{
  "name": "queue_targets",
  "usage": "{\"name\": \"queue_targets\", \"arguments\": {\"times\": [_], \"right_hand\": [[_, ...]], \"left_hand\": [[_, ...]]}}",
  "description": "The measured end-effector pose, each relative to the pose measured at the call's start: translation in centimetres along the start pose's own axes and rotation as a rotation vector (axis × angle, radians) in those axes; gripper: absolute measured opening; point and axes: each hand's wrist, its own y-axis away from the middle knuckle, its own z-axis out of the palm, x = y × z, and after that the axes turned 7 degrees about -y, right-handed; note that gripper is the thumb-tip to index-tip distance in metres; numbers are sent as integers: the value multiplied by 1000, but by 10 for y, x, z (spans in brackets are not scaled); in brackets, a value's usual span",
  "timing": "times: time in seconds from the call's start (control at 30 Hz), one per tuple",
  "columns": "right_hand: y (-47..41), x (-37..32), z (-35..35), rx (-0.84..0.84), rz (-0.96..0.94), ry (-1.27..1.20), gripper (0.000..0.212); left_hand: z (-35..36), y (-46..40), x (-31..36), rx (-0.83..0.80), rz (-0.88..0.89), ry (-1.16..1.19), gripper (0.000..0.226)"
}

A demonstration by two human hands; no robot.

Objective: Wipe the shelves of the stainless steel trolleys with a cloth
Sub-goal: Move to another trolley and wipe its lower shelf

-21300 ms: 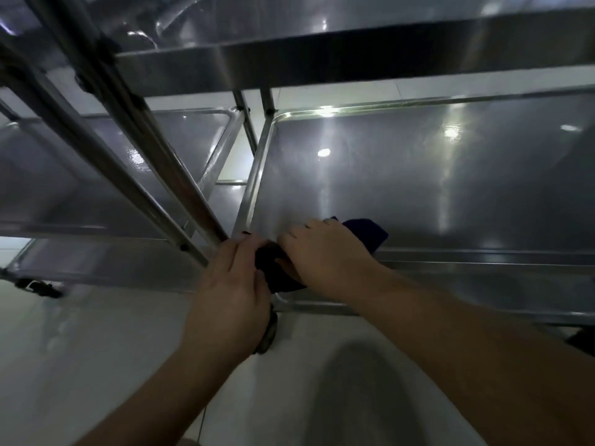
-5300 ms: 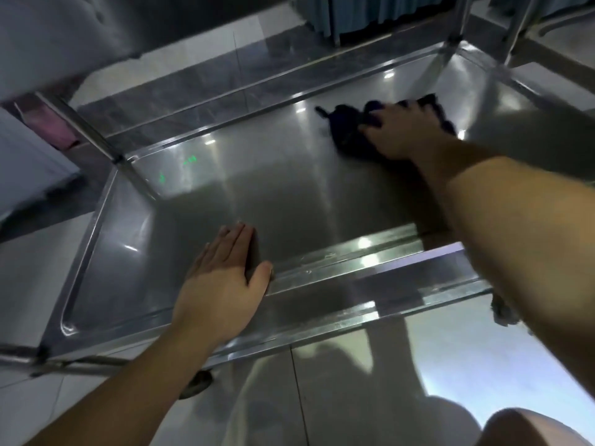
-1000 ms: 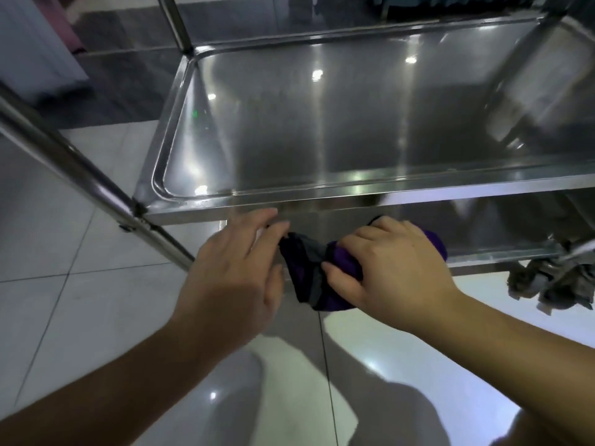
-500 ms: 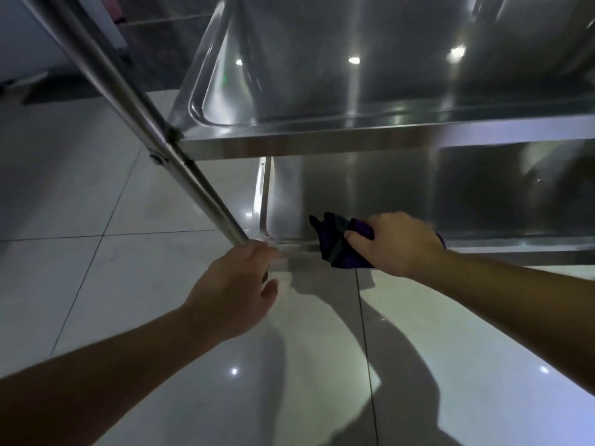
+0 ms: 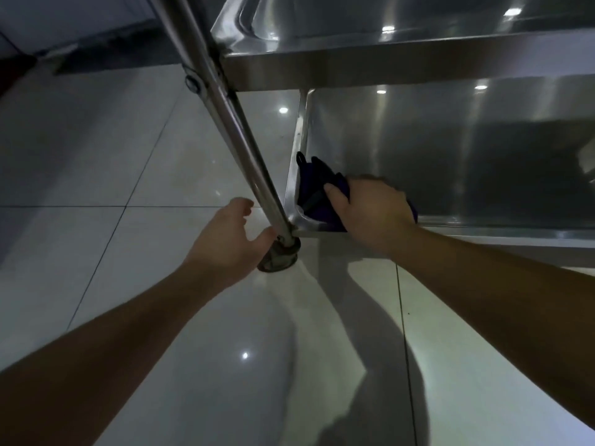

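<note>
Fingers (image 5: pixel 335 192) around one cloth (image 5: pixel 314 191), two shelves.

Single head cam, worn, looked fwd & steeply down from close above trolley's bottom shelf (image 5: pixel 450 149) corner, floor (image 5: pixel 96 156) filling lower frame.

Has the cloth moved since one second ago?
Yes. The cloth was at the trolley's front edge; the right hand now presses it into the bottom shelf's near-left corner.
</note>
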Motion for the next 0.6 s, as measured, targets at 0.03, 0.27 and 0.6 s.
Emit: {"name": "queue_targets", "arguments": {"times": [0.03,0.27,0.6], "right_hand": [[-3,-3,7,20,-3,27,55],[-21,-10,54,138,-143,196,53],[-25,15,78,-197,-410,75,51]], "left_hand": [[0,-2,2,14,7,85,86],[7,-18,18,163,61,516,22],[12,-49,47,286,70,827,32]]}}
